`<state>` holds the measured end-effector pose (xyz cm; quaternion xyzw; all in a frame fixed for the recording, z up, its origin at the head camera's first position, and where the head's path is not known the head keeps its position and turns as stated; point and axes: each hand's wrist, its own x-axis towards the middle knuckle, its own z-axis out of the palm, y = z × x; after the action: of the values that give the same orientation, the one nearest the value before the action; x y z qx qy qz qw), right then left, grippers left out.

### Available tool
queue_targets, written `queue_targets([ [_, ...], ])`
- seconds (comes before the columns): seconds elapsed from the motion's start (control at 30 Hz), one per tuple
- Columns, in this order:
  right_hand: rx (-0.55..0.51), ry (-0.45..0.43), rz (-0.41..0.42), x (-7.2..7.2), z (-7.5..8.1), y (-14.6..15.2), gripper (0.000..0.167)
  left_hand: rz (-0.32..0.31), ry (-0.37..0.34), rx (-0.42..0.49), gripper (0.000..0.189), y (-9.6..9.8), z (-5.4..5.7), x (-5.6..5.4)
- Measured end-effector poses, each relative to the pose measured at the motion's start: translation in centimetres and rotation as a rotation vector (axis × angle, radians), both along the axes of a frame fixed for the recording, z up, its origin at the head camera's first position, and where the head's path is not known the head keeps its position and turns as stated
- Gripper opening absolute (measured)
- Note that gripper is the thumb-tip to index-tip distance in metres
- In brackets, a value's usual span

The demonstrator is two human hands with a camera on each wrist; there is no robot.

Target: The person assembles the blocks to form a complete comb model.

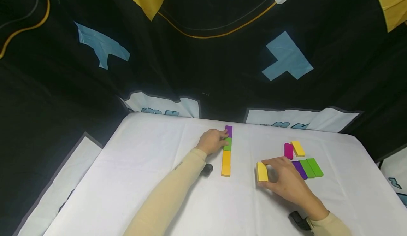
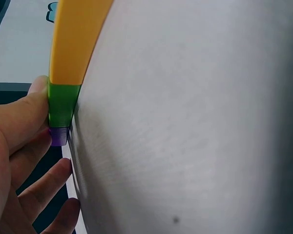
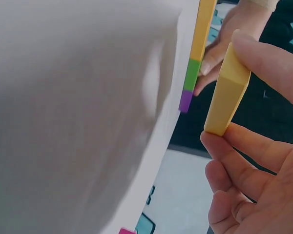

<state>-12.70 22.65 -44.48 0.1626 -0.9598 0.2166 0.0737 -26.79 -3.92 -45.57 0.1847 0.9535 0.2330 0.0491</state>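
A straight row on the white table has a purple block point(image 1: 229, 130) at its far end, a green block point(image 1: 227, 145) after it and an orange stretch point(image 1: 226, 162) nearest me. My left hand point(image 1: 212, 141) touches the row from its left side, thumb at the green block and index finger at the purple one; its other fingers extend apart in the left wrist view. To the right of the row, my right hand point(image 1: 284, 177) pinches a yellow block point(image 3: 227, 92) by its two ends, between thumb and fingertips.
Beyond my right hand lie a magenta block point(image 1: 288, 151), another yellow block point(image 1: 298, 148), a purple block point(image 1: 300, 170) and two green blocks point(image 1: 311, 167). A black patterned cloth point(image 1: 203, 70) hangs behind the table point(image 1: 152, 137).
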Motion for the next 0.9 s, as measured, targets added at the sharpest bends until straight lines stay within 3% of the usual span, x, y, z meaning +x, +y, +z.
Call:
queue_targets([
  [0.63, 0.030, -0.058, -0.008, 0.3, -0.4, -3.6, 0.067, 0.000, 0.005, -0.011, 0.043, 0.1, -0.1, -0.1],
  [0.9, 0.047, -0.027, 0.030, 0.4, -0.6, -4.6, 0.067, 0.002, 0.010, -0.008, 0.042, 0.0, 0.0, 0.0],
])
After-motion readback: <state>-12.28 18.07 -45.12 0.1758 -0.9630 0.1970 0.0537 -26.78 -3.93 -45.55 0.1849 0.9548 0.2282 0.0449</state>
